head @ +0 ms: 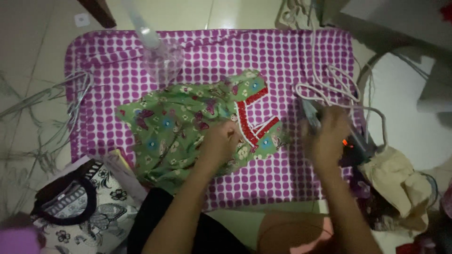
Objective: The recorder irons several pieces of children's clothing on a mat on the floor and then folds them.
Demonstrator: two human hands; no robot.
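Cloth this thin looks light and limp: our left hand (221, 141) presses flat, fingers spread, on the green floral garment (188, 127) mid-mat (282, 61), while our blurred right hand (329, 136) closes around the iron (313, 115) at the right edge.

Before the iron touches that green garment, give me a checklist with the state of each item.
1. Garment lies on the mat: ok. The green floral garment rests on the purple dotted mat.
2. Fabric held down: ok. The left hand presses near the red trim.
3. Fabric flat: not ok. It looks creased and bunched.
4. Iron in grip: cannot tell. The right hand is blurred at the iron.
5. Cord out of the way: not ok. The white cord loops over the mat by the iron.
6. Spray bottle off the garment: cannot tell. Its base is right at the fabric's edge.
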